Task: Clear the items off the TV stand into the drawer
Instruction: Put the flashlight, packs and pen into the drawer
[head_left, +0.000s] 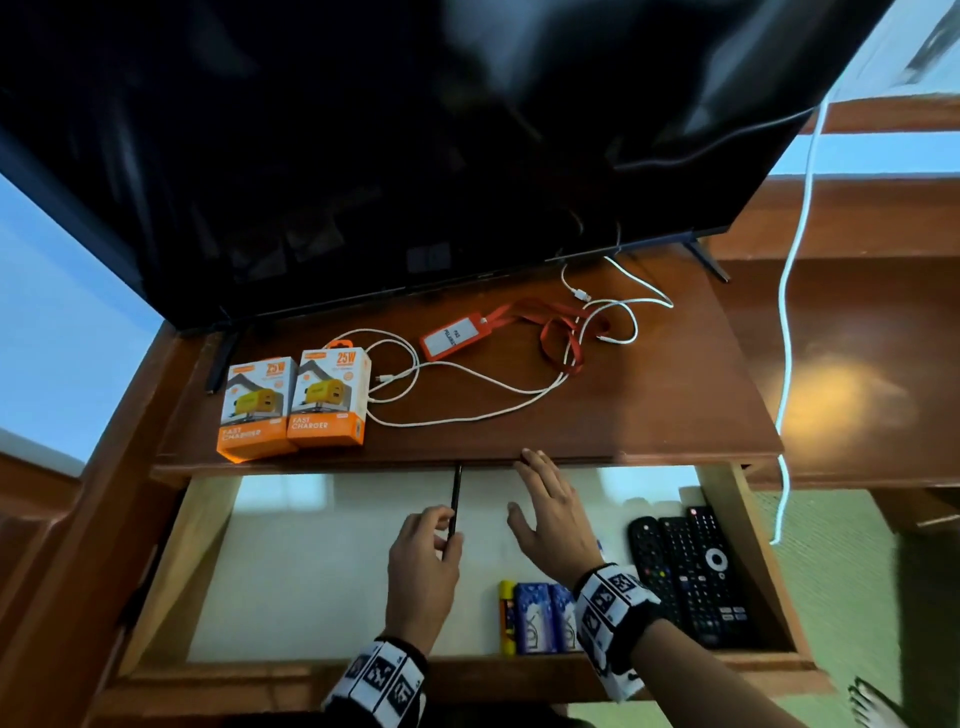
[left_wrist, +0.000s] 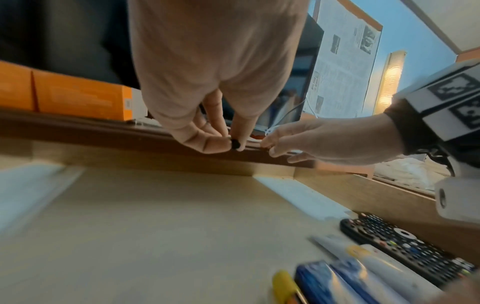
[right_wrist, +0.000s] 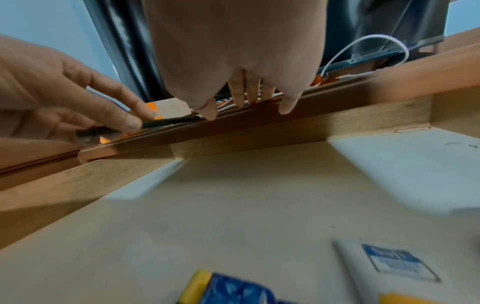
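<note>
My left hand (head_left: 434, 540) pinches a thin black pen (head_left: 456, 499) over the open drawer (head_left: 218, 519); the pen's end (left_wrist: 235, 144) shows between thumb and fingers. My right hand (head_left: 545, 504) hovers open beside it, fingers straight, tips near the stand's front edge (head_left: 363, 465). On the TV stand top sit two orange charger boxes (head_left: 291, 402), a red lanyard badge (head_left: 447, 338) and tangled white cables (head_left: 498, 384). Inside the drawer lie black remotes (head_left: 691, 571), blue soap packs (head_left: 540, 618) and a yellow item (head_left: 506, 613).
A large black TV (head_left: 415, 156) stands tilted over the back of the stand. A white cable (head_left: 789, 322) hangs down on the right. The drawer's left half shows a bare pale bottom (head_left: 322, 571). Green floor (head_left: 841, 597) lies to the right.
</note>
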